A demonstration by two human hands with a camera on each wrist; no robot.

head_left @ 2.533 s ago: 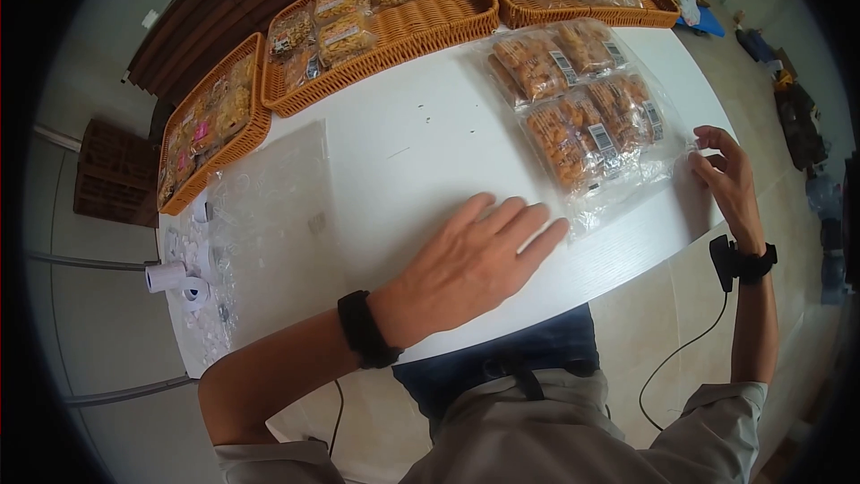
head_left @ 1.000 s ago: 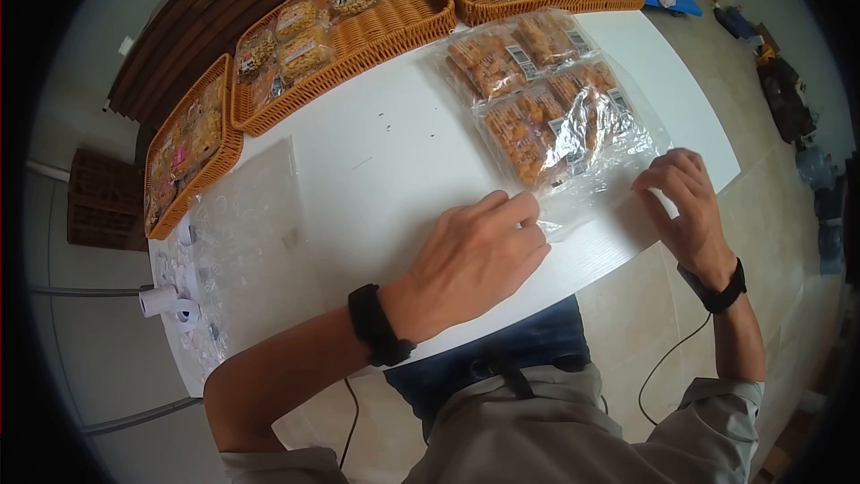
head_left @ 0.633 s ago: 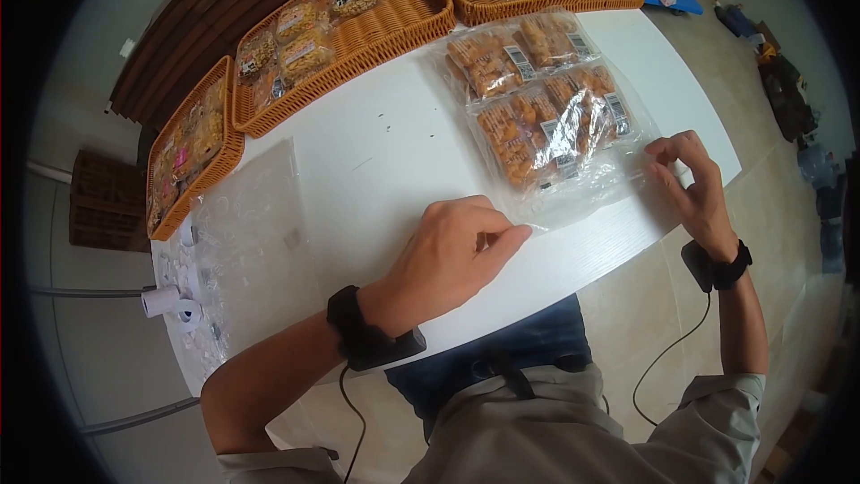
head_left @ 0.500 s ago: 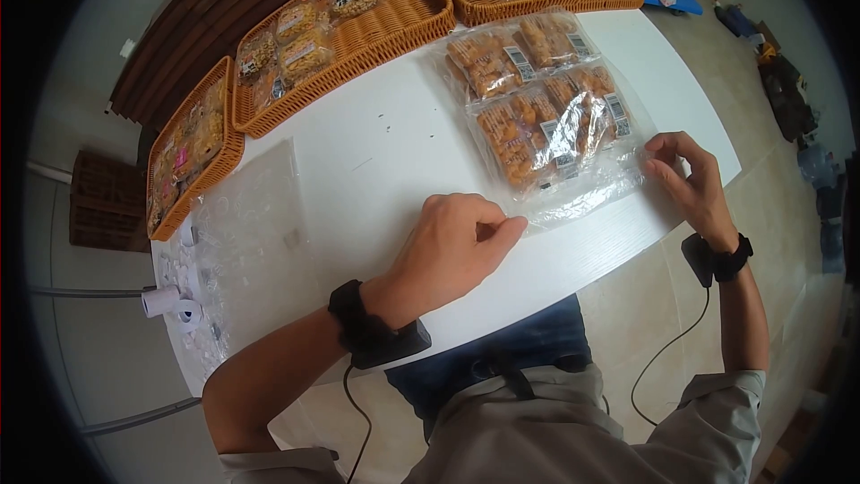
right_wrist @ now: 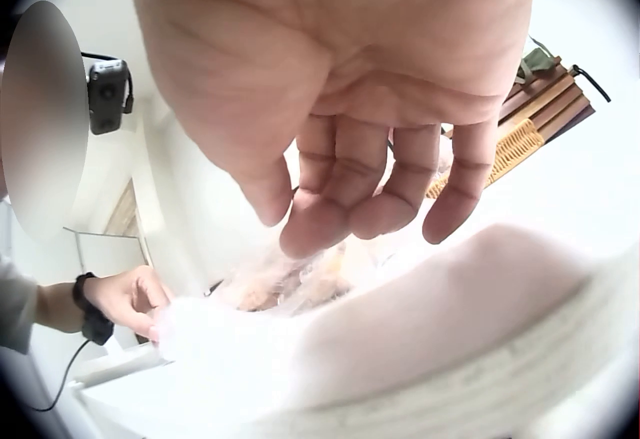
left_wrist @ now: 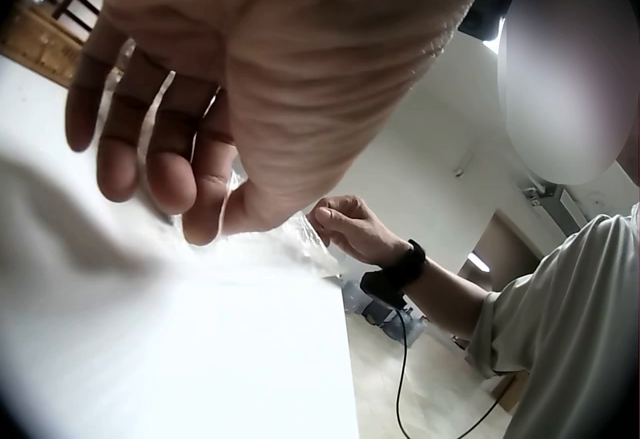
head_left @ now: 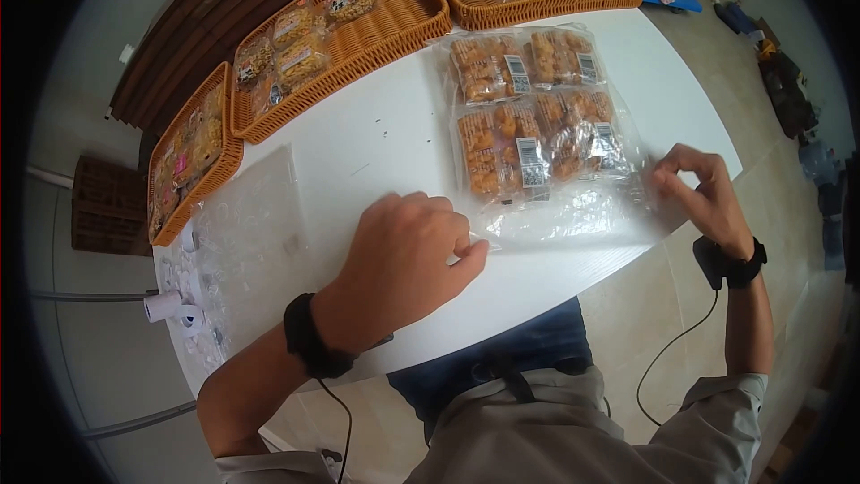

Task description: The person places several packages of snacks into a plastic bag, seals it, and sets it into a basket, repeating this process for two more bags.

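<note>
A large clear plastic bag (head_left: 573,215) lies on the white table, its open-looking end toward the person. Inside it sit several small packs of golden-brown snack pieces (head_left: 491,148) with barcode labels. My left hand (head_left: 403,255) pinches the bag's near left corner between thumb and forefinger; in the left wrist view the left hand (left_wrist: 200,109) shows film at its fingertips. On the other side, my right hand (head_left: 708,193) pinches the near right corner, thumb and forefinger together. From the right wrist, the right hand (right_wrist: 350,129) hangs over the blurred bag, other fingers loosely bent.
Wicker trays line the far edge: a left tray (head_left: 228,143) and a middle tray (head_left: 394,49) hold packaged snacks, a right tray (head_left: 528,13) clear bags. Flat plastic bags (head_left: 255,233) lie on the left, beside label rolls (head_left: 163,306). The table's near edge borders the person's lap.
Both hands have gone from loose at the bag's mouth to pinching its corners. The left hand has drawn left, spreading the near edge, and the bag with its packs has turned squarer to the person.
</note>
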